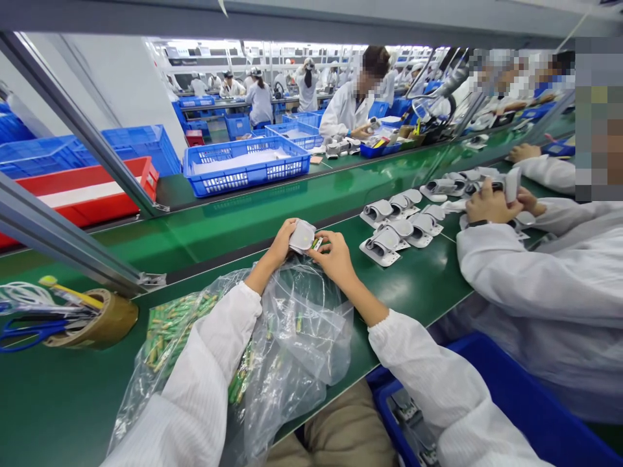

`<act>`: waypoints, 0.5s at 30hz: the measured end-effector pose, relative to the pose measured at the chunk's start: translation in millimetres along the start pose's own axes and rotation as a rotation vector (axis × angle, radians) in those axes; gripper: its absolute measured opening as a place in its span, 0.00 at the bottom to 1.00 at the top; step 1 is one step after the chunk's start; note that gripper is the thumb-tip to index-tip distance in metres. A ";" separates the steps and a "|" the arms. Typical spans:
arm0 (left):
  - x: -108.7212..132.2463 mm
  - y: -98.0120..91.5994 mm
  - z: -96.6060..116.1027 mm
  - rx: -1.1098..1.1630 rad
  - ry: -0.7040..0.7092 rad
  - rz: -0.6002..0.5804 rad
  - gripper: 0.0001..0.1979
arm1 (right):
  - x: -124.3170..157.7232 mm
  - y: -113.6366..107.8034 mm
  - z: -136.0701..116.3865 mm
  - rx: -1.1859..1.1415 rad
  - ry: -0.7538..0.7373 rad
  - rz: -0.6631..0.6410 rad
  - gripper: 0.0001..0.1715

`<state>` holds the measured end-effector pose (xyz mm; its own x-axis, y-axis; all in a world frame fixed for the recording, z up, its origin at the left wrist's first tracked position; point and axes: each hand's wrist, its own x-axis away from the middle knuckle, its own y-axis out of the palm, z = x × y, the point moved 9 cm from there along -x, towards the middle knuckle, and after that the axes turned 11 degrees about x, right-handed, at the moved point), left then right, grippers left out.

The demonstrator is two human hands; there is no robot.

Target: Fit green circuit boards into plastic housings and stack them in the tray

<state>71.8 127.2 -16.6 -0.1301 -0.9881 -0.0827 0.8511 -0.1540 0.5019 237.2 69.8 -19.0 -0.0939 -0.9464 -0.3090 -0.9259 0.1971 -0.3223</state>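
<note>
My left hand (280,243) and my right hand (335,258) together hold a small white plastic device (302,236) above the green conveyor table (418,285). The left hand cups its left side, and the right-hand fingers pinch a small part at its right edge. Under my forearms lies a crumpled clear plastic bag (292,344) holding several small green parts. Both arms wear white sleeves.
Several white devices (394,227) lie in rows to the right. A co-worker in white (545,272) handles one beside me. A brown tape roll with scissors (92,321) sits at left. Blue baskets (246,165) and a red bin (82,194) stand behind; a blue bin (525,402) is at lower right.
</note>
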 end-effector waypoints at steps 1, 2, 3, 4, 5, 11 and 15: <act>0.4 0.7 0.1 -0.003 -0.001 -0.014 0.18 | -0.6 3.7 6.0 -0.066 0.061 -0.027 0.46; 0.7 1.8 0.3 -0.011 0.001 -0.032 0.18 | -0.9 8.0 11.4 -0.139 0.119 -0.062 0.55; 1.0 3.0 0.7 -0.022 0.008 -0.052 0.18 | -0.8 12.9 15.5 -0.211 0.169 -0.103 0.62; 1.3 4.3 0.9 -0.033 0.014 -0.071 0.18 | -0.4 17.5 18.1 -0.274 0.208 -0.144 0.68; 1.6 5.3 1.2 -0.041 0.020 -0.084 0.18 | 0.1 20.8 19.2 -0.316 0.232 -0.177 0.71; 3.7 0.4 4.3 0.030 0.016 0.011 0.15 | 2.4 1.3 -1.0 -0.071 0.054 -0.062 0.45; 5.6 0.0 4.0 0.076 -0.016 0.033 0.15 | 9.0 -6.8 -26.2 0.183 -0.192 0.003 0.26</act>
<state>69.1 121.6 -13.6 -0.1109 -0.9925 -0.0511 0.8144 -0.1202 0.5677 233.0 53.3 3.9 -0.0089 -0.8835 -0.4684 -0.8427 0.2588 -0.4721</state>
